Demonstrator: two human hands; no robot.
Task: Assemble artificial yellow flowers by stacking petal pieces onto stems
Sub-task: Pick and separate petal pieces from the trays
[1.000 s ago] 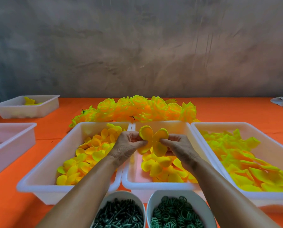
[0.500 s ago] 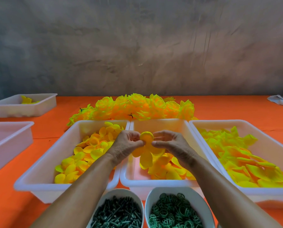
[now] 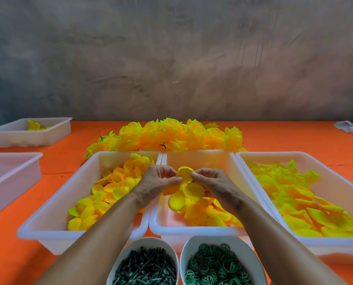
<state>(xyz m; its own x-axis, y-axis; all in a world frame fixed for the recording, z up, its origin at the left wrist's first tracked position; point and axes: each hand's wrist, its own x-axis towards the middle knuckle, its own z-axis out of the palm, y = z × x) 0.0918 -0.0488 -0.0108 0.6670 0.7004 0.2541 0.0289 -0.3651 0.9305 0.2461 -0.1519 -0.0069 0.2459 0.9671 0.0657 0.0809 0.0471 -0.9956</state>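
Both hands hold one yellow petal piece [image 3: 186, 186] above the middle white tray [image 3: 192, 230]. My left hand [image 3: 155, 185] pinches its left side and my right hand [image 3: 214, 185] pinches its right side. Several rounded lobes hang down between the hands; no stem is visible in it. Loose yellow petal pieces [image 3: 208, 212] lie in the middle tray below. The left tray [image 3: 48, 229] holds smaller round petals [image 3: 107, 192]. The right tray [image 3: 335, 249] holds larger greenish-yellow petals [image 3: 298, 200]. A row of finished yellow flowers [image 3: 171, 136] lies behind the trays.
Two white bowls stand at the near edge: one with dark green stems [image 3: 144, 268], one with green rings [image 3: 214, 266]. Two more white trays [image 3: 29, 132] [image 3: 9, 175] sit at the left on the orange tablecloth [image 3: 64, 161]. A white cloth [image 3: 350, 127] lies at far right.
The petal piece has come down from above the tray's far rim to lower between my hands, and its lobes now hang downward instead of spreading upward.
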